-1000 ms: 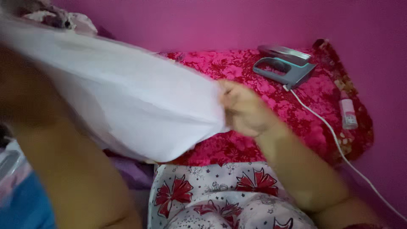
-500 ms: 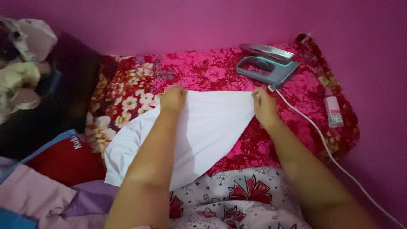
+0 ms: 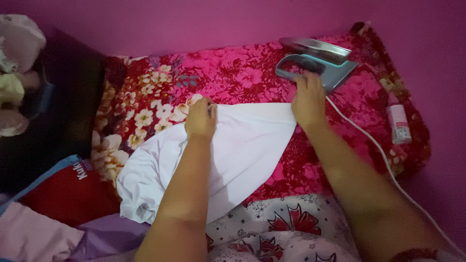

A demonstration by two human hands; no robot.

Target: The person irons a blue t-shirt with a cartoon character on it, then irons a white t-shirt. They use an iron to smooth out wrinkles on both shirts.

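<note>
Right hand (image 3: 307,99) has left the cloth (image 3: 242,145), fingers now curling at the iron (image 3: 318,65) handle, far right; left hand (image 3: 200,119) pinches cloth.

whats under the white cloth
The white cloth lies on a pink and red floral quilted blanket, which shows all around it. The left hand presses its top edge. The blanket beneath it and its near corner behind the forearm are hidden.
</note>
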